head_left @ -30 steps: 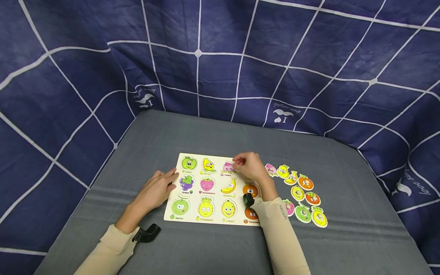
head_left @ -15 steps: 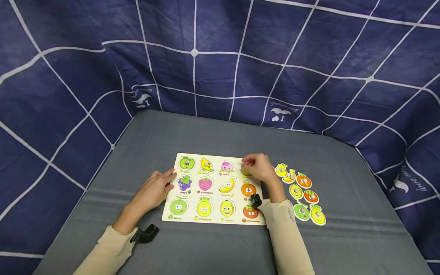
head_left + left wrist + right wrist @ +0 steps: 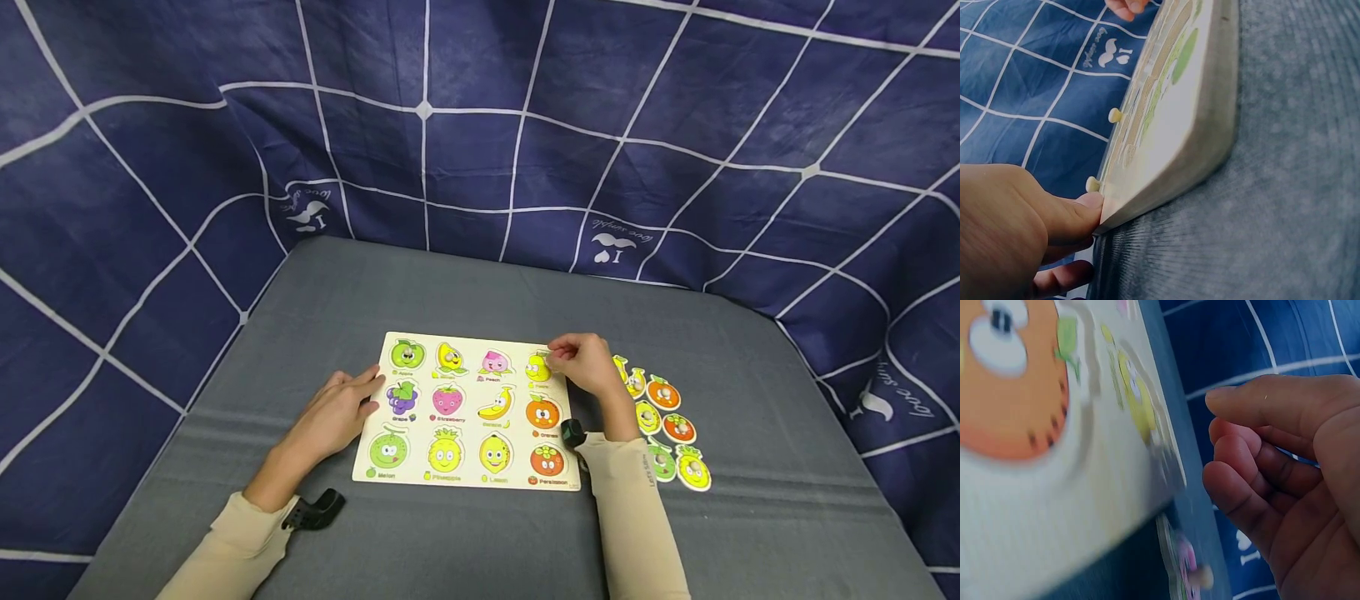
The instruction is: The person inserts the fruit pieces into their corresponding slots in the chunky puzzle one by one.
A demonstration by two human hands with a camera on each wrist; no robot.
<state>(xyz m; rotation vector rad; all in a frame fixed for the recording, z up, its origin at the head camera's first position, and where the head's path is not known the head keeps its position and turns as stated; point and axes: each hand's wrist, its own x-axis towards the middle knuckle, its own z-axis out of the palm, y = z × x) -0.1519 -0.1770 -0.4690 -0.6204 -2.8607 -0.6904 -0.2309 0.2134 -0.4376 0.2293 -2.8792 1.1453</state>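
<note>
A fruit puzzle board lies on the grey table, printed with fruits such as an apple, a strawberry and a banana. My left hand rests at its left edge, fingertips and thumb touching the side. In the left wrist view, the thumb presses at the board's corner, close to two small knobs. Past the board's right edge, beside the pear picture, is my right hand, its fingers loosely curled. The right wrist view shows a gap between thumb and fingers, with nothing in it.
Right of the board lie several knobbed fruit pieces, among them an orange, a persimmon and a pineapple. The right forearm hides others. A pink knobbed piece shows below the right hand. A blue checked curtain hangs behind the table.
My right hand has moved right across the board, from the peach picture past the pear, uncovering the pear, orange and persimmon pictures. The left hand stays at the left edge.
</note>
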